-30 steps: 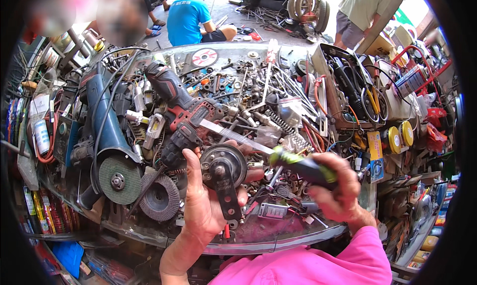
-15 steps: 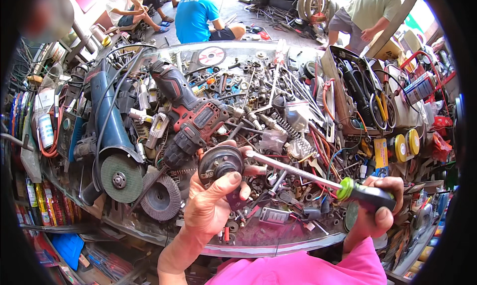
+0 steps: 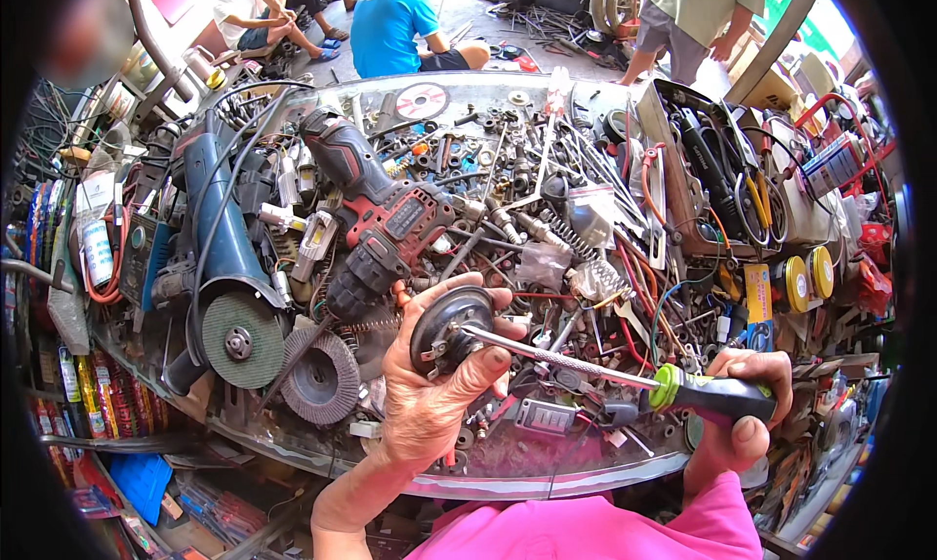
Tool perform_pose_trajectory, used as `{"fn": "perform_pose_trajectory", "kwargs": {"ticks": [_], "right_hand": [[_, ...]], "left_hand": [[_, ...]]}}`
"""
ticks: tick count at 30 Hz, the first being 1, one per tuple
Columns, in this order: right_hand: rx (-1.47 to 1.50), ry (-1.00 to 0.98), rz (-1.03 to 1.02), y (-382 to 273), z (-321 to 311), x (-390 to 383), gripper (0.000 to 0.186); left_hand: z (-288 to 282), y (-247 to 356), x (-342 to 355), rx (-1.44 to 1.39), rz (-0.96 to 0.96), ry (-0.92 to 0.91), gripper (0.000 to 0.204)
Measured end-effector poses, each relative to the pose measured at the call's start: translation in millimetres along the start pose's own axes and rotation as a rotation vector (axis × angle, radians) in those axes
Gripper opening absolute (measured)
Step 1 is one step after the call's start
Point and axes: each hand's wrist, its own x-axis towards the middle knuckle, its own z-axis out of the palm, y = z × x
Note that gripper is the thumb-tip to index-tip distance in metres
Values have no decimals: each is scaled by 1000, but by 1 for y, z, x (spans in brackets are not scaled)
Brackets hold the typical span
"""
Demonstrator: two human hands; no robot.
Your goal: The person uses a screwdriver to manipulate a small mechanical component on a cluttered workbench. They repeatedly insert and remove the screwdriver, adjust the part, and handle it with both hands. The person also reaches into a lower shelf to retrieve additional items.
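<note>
My left hand (image 3: 434,399) is closed around a round black disc horn (image 3: 451,324), thumb in front and fingers behind its rim. Small metal terminals show on the horn's face. A screwdriver (image 3: 586,363) with a long metal shaft and a green and black handle is gripped in my right hand (image 3: 750,404). Its shaft points left, and the tip is at the centre of the horn, partly hidden there; whether it sits in a screw I cannot tell. Both hands are above the near part of the cluttered glass-topped table (image 3: 576,484).
Left of my hands lie a red and black cordless drill (image 3: 390,223), a blue angle grinder (image 3: 220,204) and a flap disc (image 3: 320,379). Loose bolts, springs and wires cover the table. A tool box (image 3: 673,179) stands at right. Several people are beyond the table.
The horn has been tilted and shifted slightly right in my left hand. The screwdriver's tip, formerly beside its rim, now meets its centre, and the shaft has come lower.
</note>
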Motion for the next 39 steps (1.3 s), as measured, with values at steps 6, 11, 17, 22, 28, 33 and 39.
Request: {"fn": "perform_pose_trajectory", "kwargs": {"ticks": [6,11,17,22,28,33,39], "right_hand": [[-45,43,93,-5,1,2,72],[-75,52,120,-4,4,4,75],[-79,43,102,-6,6,3,74],[-35,21,107,-2,1,6,69],[-28,15,115,-2,3,8,69],[-15,-31,63,10,-2,8,75],[-50,-57,31,7,9,12,69]], "left_hand": [[4,0,-2,-37,-28,8,62],[4,-2,-2,22,37,12,59],[6,-4,-4,174,138,75,56],[6,-3,-5,183,156,68,56],[6,-1,-6,167,122,85,59],[4,-2,-6,212,150,126,60],[5,-1,-6,228,174,141,59]]}}
